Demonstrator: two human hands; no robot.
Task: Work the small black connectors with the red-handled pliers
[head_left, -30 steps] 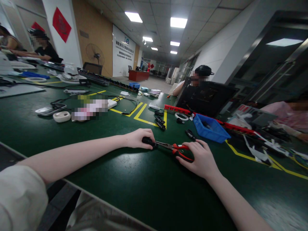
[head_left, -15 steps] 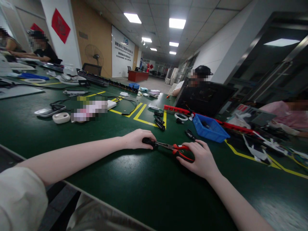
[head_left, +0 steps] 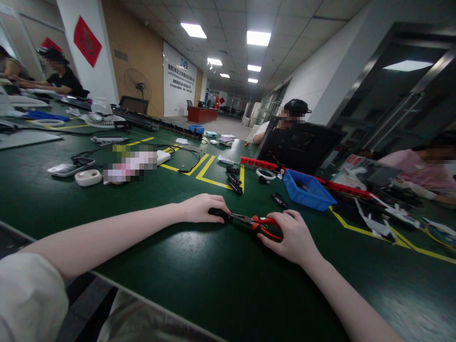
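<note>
Over the green table [head_left: 199,285], my left hand [head_left: 201,208] is closed around a small black part [head_left: 218,213], most of it hidden by the fingers. My right hand [head_left: 294,235] grips red-and-black long-nose pliers [head_left: 265,228] by the handles. The pliers' metal jaws point left and meet the right end of the black part; whether they clamp it I cannot tell. Several similar black parts [head_left: 235,183] lie beyond my hands inside a yellow tape outline. Another black piece [head_left: 280,200] rests just past my right hand.
A blue bin [head_left: 309,191] with dark pieces inside stands at the right, before a red strip [head_left: 258,163] and a black panel [head_left: 299,147]. At the left lie a white case [head_left: 88,177], a phone-like device [head_left: 71,167] and cables. Co-workers sit across the table and at both sides.
The pliers' handles look slightly closer together than before. Both hands keep their holds with the jaws at the black part; the whole view has shifted slightly.
</note>
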